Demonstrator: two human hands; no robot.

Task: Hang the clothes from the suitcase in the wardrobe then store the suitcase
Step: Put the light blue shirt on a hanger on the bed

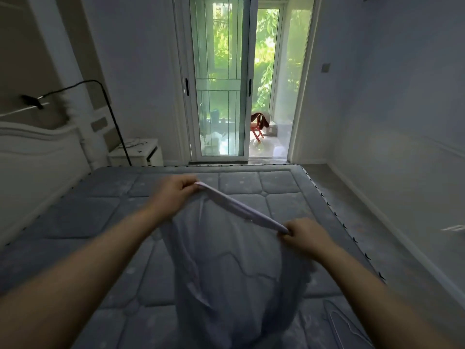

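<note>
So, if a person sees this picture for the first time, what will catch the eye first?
First the two bare arms reaching in from below: the left hand and the right hand each pinch an end of a pale garment, which hangs stretched between them over a grey quilted mattress. Next the bright glass sliding door at the back, half open, with green leaves and a red chair beyond.
</note>
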